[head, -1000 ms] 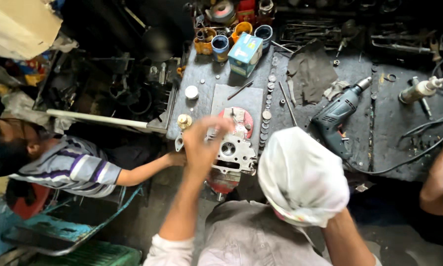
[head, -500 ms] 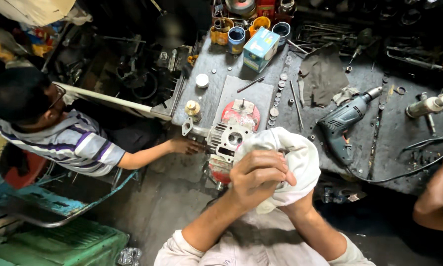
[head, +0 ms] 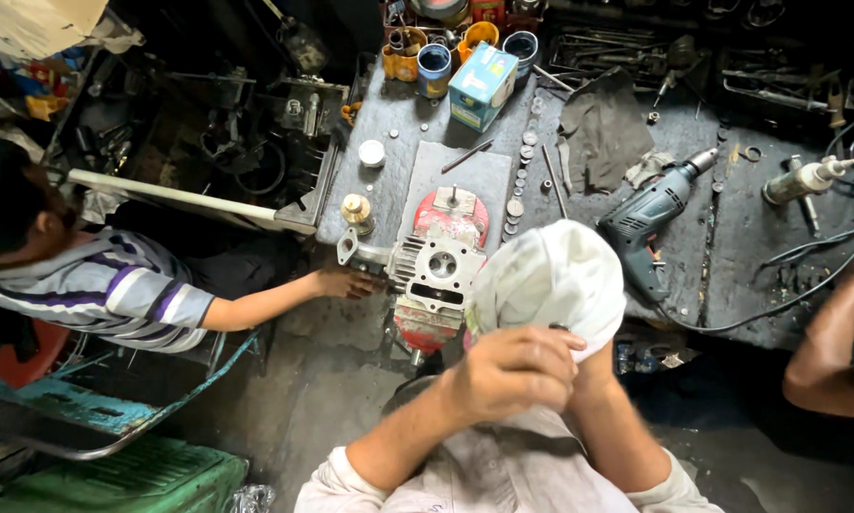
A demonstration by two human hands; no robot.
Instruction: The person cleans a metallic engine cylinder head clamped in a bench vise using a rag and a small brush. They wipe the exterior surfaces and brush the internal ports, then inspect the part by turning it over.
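The left hand's fingers (head: 531, 366) now curl shut on the white cloth (head: 546, 280), the right hand (head: 588, 366) hidden behind so its grip is unclear, both having dropped back from the cylinder head (head: 441, 271) beyond them on the worktop (head: 750, 237).

A single head-worn camera looks steeply down from above the person's own forearms, so the left hand (head: 508, 372) fills the near lower middle, close to the lens. Beyond the hand lies the bench (head: 750, 237) (farther off, toward the top). No second view shares the scene.
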